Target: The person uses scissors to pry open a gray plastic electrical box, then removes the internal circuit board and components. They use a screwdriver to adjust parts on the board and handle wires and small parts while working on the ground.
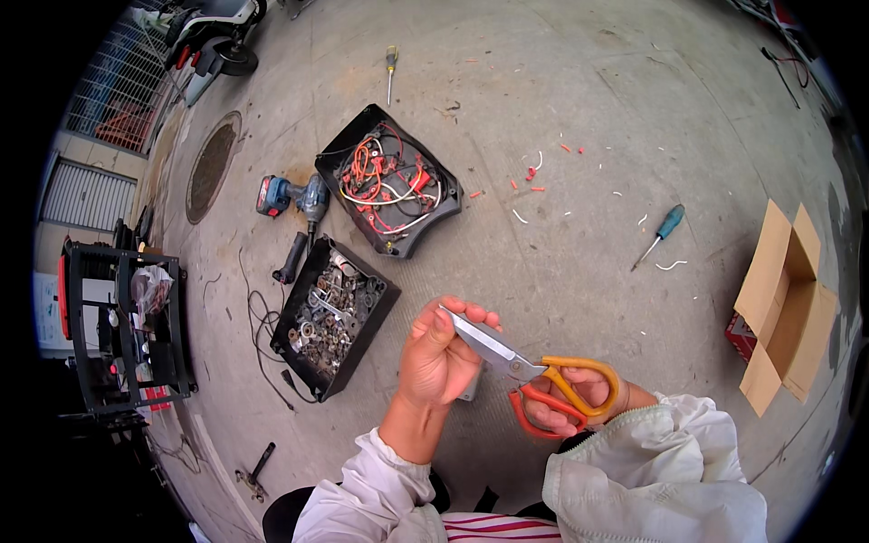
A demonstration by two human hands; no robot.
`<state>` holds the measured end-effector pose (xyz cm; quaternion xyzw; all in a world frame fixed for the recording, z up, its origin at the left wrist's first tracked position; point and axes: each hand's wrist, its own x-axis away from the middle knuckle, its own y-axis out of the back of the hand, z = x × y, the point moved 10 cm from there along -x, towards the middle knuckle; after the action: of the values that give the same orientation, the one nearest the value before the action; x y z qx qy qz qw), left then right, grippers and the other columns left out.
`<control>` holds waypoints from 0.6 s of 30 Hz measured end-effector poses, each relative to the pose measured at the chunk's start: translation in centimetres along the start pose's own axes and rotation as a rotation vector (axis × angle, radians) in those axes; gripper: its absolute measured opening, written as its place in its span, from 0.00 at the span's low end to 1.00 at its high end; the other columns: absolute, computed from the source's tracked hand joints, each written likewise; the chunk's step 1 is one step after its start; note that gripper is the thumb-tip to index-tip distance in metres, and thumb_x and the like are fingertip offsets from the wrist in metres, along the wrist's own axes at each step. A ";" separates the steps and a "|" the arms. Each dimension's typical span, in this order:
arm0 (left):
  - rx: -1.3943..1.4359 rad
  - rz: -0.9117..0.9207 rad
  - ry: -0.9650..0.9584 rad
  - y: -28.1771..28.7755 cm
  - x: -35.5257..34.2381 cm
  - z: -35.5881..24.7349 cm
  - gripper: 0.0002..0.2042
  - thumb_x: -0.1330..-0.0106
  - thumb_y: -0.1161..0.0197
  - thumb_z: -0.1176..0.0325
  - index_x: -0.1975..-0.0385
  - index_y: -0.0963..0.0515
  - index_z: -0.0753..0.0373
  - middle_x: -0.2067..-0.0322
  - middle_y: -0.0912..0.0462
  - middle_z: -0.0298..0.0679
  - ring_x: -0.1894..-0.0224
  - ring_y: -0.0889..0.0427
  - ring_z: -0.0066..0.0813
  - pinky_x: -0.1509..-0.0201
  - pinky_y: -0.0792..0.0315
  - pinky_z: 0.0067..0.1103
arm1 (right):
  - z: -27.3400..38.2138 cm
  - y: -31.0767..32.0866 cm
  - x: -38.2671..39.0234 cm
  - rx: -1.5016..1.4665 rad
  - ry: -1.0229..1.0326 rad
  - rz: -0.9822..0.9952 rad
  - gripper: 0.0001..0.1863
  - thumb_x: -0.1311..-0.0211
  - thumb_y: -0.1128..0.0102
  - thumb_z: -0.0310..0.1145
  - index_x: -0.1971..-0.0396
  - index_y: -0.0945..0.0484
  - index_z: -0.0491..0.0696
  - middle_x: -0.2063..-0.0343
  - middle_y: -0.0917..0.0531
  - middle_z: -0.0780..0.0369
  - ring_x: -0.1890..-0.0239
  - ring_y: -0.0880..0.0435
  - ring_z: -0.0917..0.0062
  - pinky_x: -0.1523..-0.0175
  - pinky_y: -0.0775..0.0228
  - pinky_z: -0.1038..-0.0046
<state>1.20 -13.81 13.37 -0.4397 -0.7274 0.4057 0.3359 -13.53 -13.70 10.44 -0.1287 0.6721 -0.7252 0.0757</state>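
My right hand grips a pair of scissors with orange and red handles, its fingers in the loops. The blades lie together and point up and left. Curled at their tip is my left hand, its thumb against the blade end and its other fingers partly behind the blade. Whether a small piece is pinched there, I cannot make out. Left of my hands sits a black bin of nuts, bolts and metal fittings. Farther off, a black plastic cover holds tangled red, orange and white wires.
A blue cordless power tool lies beside the cover. Screwdrivers with yellow and teal handles rest on the concrete, among wire scraps. An opened cardboard box stands right, a black tool cart left. A cable trails by the bin.
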 end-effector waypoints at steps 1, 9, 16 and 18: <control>0.030 -0.040 -0.021 0.6 -0.1 -0.5 0.11 0.28 0.41 0.61 0.54 0.22 0.60 0.55 0.15 0.42 0.46 0.18 0.42 0.39 0.24 0.39 | 1.0 0.4 0.1 0.020 0.078 -0.166 0.34 0.27 0.48 0.50 0.34 0.37 0.39 0.61 0.22 0.57 0.70 0.22 0.79 0.63 0.24 0.78; 0.186 -0.424 -0.076 5.0 0.1 0.8 0.11 0.28 0.41 0.61 0.52 0.23 0.59 0.51 0.18 0.39 0.41 0.22 0.37 0.35 0.26 0.34 | 4.0 0.7 -1.4 0.931 0.221 -0.413 0.47 0.37 0.32 0.29 0.25 0.54 0.46 0.49 0.25 0.62 0.54 0.24 0.79 0.46 0.29 0.74; 0.241 -0.638 0.072 3.9 1.7 7.0 0.11 0.25 0.44 0.62 0.49 0.27 0.58 0.45 0.23 0.38 0.39 0.25 0.35 0.35 0.27 0.34 | 8.1 -0.3 -0.1 0.845 0.741 -0.538 0.32 0.34 0.35 0.33 0.33 0.37 0.42 0.47 0.22 0.61 0.56 0.25 0.82 0.50 0.29 0.77; 0.145 -0.544 0.089 3.7 1.8 7.2 0.11 0.25 0.45 0.58 0.49 0.27 0.54 0.45 0.23 0.34 0.40 0.25 0.32 0.37 0.29 0.36 | 8.2 0.1 0.3 0.768 0.714 -0.611 0.22 0.29 0.43 0.30 0.39 0.31 0.41 0.50 0.20 0.61 0.56 0.22 0.82 0.50 0.27 0.77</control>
<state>-4.21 -13.20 7.13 -0.2205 -0.7722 0.3321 0.4948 -11.44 -21.64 10.89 -0.0280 0.2786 -0.9032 -0.3253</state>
